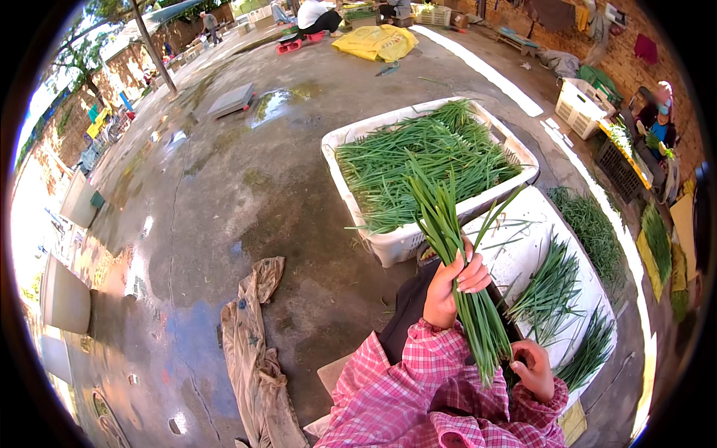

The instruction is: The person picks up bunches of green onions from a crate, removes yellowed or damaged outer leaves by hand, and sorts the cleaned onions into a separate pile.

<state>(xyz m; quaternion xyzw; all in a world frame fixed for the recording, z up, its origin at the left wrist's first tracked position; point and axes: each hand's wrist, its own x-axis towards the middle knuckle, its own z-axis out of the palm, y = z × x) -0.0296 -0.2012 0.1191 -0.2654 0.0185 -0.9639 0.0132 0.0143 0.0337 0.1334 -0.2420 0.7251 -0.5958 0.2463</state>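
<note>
- Bunch of green stalks: above the person's lap, between crate and checked sleeves; long axis steeply slanted, upper end pointing up-left toward the crate, lower end down-right.
- Left hand: fingers clenched around the bunch's middle.
- Right hand: curled beside the lower end; whether it pinches stalks cannot be told.

pink-and-white checked sleeves end in gathered cuffs.

Bright daylight; my left hand in shade, sharp. Blown-out sunlit strip beyond and rightward, glare far left, fisheye-bent edges, black corners.
</note>
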